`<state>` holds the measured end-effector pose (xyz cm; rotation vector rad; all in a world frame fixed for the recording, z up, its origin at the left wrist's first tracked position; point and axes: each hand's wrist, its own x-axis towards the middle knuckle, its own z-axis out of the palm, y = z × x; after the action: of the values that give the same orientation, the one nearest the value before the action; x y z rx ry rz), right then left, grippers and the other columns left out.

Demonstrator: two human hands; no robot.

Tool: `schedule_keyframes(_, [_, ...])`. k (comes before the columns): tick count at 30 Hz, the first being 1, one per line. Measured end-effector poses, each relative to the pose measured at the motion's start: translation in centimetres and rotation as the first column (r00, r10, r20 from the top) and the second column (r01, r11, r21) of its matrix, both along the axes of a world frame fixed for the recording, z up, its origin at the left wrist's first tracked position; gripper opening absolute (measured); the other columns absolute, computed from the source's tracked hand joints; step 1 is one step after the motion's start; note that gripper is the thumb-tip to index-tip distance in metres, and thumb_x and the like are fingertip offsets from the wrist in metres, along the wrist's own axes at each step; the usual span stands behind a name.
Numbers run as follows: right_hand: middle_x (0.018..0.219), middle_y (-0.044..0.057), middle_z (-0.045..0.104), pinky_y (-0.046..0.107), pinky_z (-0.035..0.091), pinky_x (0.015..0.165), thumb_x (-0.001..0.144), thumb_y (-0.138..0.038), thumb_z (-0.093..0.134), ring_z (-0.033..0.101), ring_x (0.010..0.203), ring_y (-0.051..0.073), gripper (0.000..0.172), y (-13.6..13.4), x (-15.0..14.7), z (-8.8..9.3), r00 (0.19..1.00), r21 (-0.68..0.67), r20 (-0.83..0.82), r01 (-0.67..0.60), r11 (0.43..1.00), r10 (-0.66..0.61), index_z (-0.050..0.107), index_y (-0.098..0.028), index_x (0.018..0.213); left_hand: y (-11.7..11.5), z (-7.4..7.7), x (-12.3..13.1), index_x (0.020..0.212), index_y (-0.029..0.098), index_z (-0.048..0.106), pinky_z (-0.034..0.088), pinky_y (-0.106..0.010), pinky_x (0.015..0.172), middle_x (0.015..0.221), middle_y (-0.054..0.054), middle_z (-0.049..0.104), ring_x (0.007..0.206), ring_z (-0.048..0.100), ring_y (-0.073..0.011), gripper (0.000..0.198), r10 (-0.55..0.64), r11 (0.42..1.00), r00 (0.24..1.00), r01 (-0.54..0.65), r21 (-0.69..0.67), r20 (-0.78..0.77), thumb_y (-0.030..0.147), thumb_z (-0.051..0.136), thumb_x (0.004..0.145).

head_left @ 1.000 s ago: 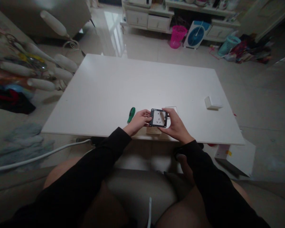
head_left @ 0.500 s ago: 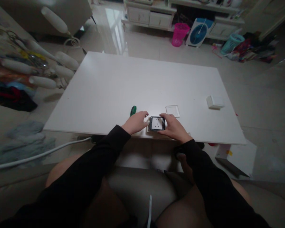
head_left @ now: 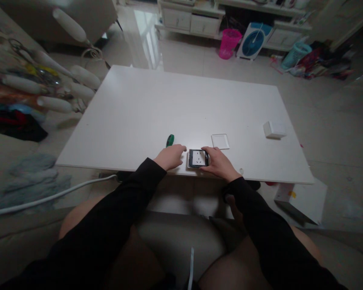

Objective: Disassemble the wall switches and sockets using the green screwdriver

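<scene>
A wall socket (head_left: pixel 199 158) with a dark frame and a white slotted face sits near the front edge of the white table (head_left: pixel 169 104). My right hand (head_left: pixel 219 162) grips its right side between thumb and fingers. Just left of the socket, my left hand (head_left: pixel 172 156) is apart from it, fingers loosely extended and holding nothing. Beyond the left hand lies a green-handled tool (head_left: pixel 170 140), its near end hidden by that hand. A square white frame (head_left: pixel 220 141) lies flat behind my right hand.
A white box-shaped piece (head_left: pixel 274 130) rests near the table's right edge. A small round item (head_left: pixel 241 171) is by the front edge, right of my right wrist. A white cable (head_left: pixel 63 196) runs at the lower left. Beyond the table stand a pink basket (head_left: pixel 230 43) and a blue-white fan (head_left: pixel 253 42).
My left hand has drawn back slightly left from the socket. The socket has shifted a little left and down with my right hand, and now lies more squarely.
</scene>
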<state>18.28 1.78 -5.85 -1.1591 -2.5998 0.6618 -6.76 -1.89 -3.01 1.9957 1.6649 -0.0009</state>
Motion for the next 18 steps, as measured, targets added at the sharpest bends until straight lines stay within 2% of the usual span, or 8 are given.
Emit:
schedule_keyframes(7, [0.132, 0.016, 0.068, 0.055, 0.053, 0.101, 0.07, -0.029, 0.092, 0.064, 0.121, 0.038, 0.078, 0.1, 0.3, -0.8, 1.0, -0.001, 0.001, -0.003, 1.0, 0.003, 0.055, -0.022, 0.139, 0.0, 0.6, -0.1, 0.129, 0.018, 0.065, 0.053, -0.041, 0.096, 0.129, -0.016, 0.072, 0.12, 0.068, -0.0345, 0.046, 0.026, 0.999, 1.0, -0.026, -0.021, -0.011, 0.014, 0.066, 0.083])
schedule_keyframes(18, [0.132, 0.016, 0.068, 0.054, 0.054, 0.1, 0.073, -0.032, 0.091, 0.065, 0.12, 0.036, 0.076, 0.2, 0.2, -1.0, 1.0, -0.035, -0.005, -0.009, 0.999, 0.008, 0.055, -0.023, 0.139, -0.6, -0.2, 1.4, 0.131, 0.017, 0.058, 0.052, -0.038, 0.1, 0.138, -0.016, 0.062, 0.123, 0.067, -0.032, 0.053, -0.068, 0.997, 0.995, 0.066, 0.034, 0.067, 0.02, 0.078, 0.083])
